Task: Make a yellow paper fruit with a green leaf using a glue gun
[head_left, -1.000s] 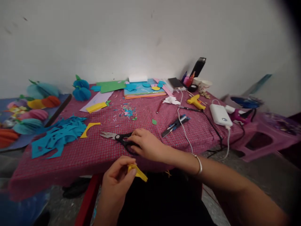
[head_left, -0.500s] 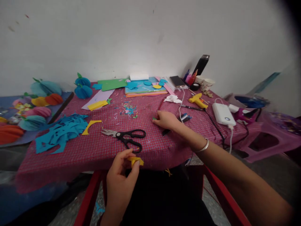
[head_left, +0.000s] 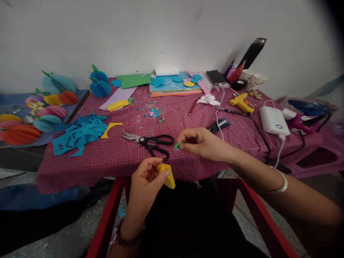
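A folded yellow paper piece [head_left: 169,178] is pinched between the thumb and fingers of my left hand [head_left: 147,182], just off the table's front edge. My right hand [head_left: 201,144] grips a small green paper piece [head_left: 177,145] by its fingertips, above the tablecloth and to the right of the yellow piece. Black-handled scissors [head_left: 150,141] lie partly spread on the cloth beyond my left hand. Left of them rests a curved yellow paper offcut [head_left: 109,129]. My fingers hide part of both held pieces.
Blue paper scraps [head_left: 80,132] are heaped at the left, near finished paper pumpkins [head_left: 99,86]. Coloured sheets [head_left: 172,89] are stacked at the back. A yellow glue gun [head_left: 241,103], a stapler [head_left: 219,125] and a white power bank [head_left: 274,120] with cables lie on the right.
My right hand has drawn back toward me with the green piece, away from the middle of the table. The yellow piece in my left hand is turned and shows more. The view has shifted.
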A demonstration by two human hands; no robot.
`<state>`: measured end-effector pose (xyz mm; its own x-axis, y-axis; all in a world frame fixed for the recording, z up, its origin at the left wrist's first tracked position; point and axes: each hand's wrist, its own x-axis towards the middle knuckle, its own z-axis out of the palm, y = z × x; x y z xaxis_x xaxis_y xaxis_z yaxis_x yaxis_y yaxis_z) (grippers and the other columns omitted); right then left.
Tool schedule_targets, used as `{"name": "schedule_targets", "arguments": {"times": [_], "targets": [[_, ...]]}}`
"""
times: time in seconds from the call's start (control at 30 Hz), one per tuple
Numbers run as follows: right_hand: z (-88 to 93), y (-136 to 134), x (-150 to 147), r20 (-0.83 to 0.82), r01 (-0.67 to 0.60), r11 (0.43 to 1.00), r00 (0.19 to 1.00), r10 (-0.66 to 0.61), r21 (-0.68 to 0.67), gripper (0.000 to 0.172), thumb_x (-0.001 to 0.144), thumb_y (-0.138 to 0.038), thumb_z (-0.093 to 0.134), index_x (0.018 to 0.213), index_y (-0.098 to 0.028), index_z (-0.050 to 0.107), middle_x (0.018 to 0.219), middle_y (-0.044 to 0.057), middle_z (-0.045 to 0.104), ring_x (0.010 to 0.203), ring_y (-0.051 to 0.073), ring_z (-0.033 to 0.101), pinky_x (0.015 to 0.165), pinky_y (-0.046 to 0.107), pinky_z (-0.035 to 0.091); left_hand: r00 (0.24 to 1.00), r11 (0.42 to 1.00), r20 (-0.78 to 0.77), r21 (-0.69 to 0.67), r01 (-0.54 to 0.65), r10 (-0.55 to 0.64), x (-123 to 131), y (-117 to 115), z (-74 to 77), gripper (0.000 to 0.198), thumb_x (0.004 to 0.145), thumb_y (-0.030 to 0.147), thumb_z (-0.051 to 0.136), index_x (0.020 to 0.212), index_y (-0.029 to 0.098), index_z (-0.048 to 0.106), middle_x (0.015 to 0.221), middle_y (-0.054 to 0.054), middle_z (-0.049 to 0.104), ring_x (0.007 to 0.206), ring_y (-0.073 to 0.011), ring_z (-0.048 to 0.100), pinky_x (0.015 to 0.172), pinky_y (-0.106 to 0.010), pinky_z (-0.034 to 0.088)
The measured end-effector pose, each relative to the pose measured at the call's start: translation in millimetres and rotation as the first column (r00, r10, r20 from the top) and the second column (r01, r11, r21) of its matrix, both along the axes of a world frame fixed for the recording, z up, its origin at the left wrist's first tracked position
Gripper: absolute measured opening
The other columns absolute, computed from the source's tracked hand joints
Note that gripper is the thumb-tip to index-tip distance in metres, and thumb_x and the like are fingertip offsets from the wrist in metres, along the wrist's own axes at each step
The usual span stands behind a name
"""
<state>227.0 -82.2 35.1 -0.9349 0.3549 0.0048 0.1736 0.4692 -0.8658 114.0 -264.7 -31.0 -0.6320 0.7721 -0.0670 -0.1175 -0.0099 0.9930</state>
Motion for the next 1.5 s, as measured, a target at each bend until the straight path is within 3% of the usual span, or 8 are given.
{"name": "schedule_targets", "arguments": {"times": [0.2,0.33,0.53,0.77,0.9,1.17,1.37,1.5], "targets": [[-2.0,-11,16,-0.072,-0.086,0.994,0.994,0.08,-0.074,0.012,0.088,-0.022,0.056,0.078,-0.016,0.059,0.069,-0.002,0.054,0.065,0.011,0.049,0.061,0.024,0.039,0.979,0.996,0.184,0.046,0.083,-0.09,1,3,-1.4,0.018,0.076,0.025,0.075,0.091,0.019,0.068,0.074,0.002,0.064,0.06,-0.0061,0.055,0.051,-0.013,0.042],[-8.8,-13,22,-0.088,-0.044,0.974,0.996,0.025,-0.223,0.014,0.087,-0.024,0.058,0.075,-0.017,0.054,0.065,-0.005,0.047,0.058,0.009,0.042,0.055,0.023,0.034,0.949,0.994,0.301,0.082,0.073,-0.094,2,5,6.6,0.021,0.076,0.033,0.075,0.089,0.017,0.069,0.077,-0.002,0.066,0.066,-0.0096,0.059,0.059,-0.018,0.049],[-16.6,-21,38,-0.1,-0.02,0.928,0.995,-0.019,-0.372,0.017,0.087,-0.029,0.061,0.078,-0.016,0.057,0.069,-0.002,0.051,0.062,0.01,0.045,0.058,0.024,0.036,0.903,0.99,0.422,0.14,0.017,-0.075,2,10,15.9,0.041,0.079,0.052,0.069,0.088,0.012,0.073,0.085,-0.007,0.066,0.077,-0.015,0.062,0.061,-0.022,0.055],[-26.8,-29,54,-0.089,0.095,0.892,0.985,-0.149,-0.443,0.018,0.084,-0.031,0.065,0.077,-0.016,0.057,0.068,-0.001,0.055,0.06,0.01,0.048,0.055,0.023,0.036,0.977,0.995,0.205,0.086,0.048,-0.065,14,11,9.6,0.019,0.08,0.031,0.071,0.094,0.018,0.071,0.088,-0.003,0.068,0.079,-0.0122,0.066,0.07,-0.02,0.056],[-28.4,-32,55,-0.11,0.155,0.88,0.968,-0.227,-0.449,0.015,0.081,-0.028,0.065,0.077,-0.016,0.057,0.071,0.001,0.06,0.062,0.01,0.051,0.057,0.023,0.038,0.993,0.995,0.074,0.037,0.09,-0.093,22,10,12.3,0.036,0.069,0.01,0.074,0.102,0.022,0.068,0.097,-0.001,0.072,0.085,-0.0119,0.069,0.078,-0.021,0.055],[-28.1,-40,54,-0.145,0.178,0.876,0.952,-0.268,-0.448,0.011,0.08,-0.026,0.062,0.077,-0.017,0.055,0.066,-0.003,0.052,0.057,0.009,0.046,0.053,0.023,0.035,0.999,0.999,-0.016,-0.022,0.039,-0.039,29,8,4.9,0.02,0.078,0.018,0.07,0.097,0.021,0.069,0.09,-0.001,0.074,0.082,-0.0132,0.07,0.076,-0.022,0.055],[-29.5,-38,51,-0.147,0.178,0.89,0.954,-0.26,-0.42,0.012,0.083,-0.028,0.058,0.08,-0.017,0.057,0.067,-0.003,0.051,0.059,0.01,0.047,0.054,0.024,0.035,1.0,1.0,-0.003,-0.006,-0.022,0.022,24,6,-1.5,0.018,0.074,0.017,0.073,0.092,0.02,0.069,0.078,0.002,0.07,0.061,-0.0076,0.061,0.055,-0.015,0.049],[-24.3,-37,48,-0.133,0.192,0.904,0.957,-0.259,-0.381,0.014,0.084,-0.029,0.057,0.077,-0.017,0.055,0.064,-0.004,0.048,0.057,0.009,0.043,0.052,0.023,0.033,0.999,0.999,0.001,-0.009,-0.05,0.05,22,5,-1.7,0.018,0.074,0.019,0.075,0.091,0.02,0.069,0.085,0.0,0.07,0.078,-0.0112,0.065,0.071,-0.019,0.052]]}}
